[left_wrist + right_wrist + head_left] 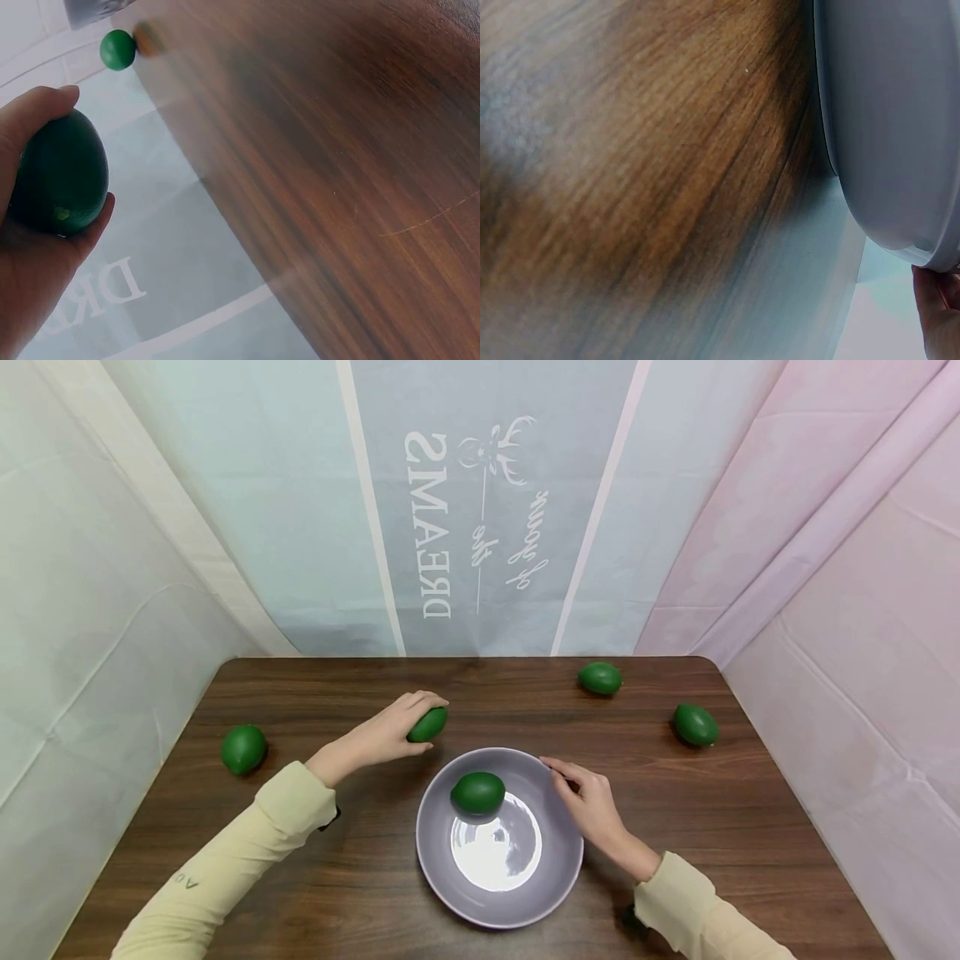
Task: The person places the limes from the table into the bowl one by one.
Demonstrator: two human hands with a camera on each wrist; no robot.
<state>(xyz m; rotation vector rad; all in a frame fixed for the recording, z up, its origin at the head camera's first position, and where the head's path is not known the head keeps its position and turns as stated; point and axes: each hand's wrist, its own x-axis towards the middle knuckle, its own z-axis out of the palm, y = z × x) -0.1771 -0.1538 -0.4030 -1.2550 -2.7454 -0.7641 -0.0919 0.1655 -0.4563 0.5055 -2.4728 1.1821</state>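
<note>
With our left hand we grip one lime, thumb and fingers curled round it, between the bowl and the far edge of the tabletop. Our right hand pinches the bowl's far right rim; a second lime lies inside. Leftward, open wood runs to a third lime near the left edge. Rightward, we see a fourth lime close to the far edge and a fifth lime near the right edge.

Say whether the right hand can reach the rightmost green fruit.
Probably yes: bare tabletop lies between the right hand and the rightmost green fruit, though that hand holds the bowl.
</note>
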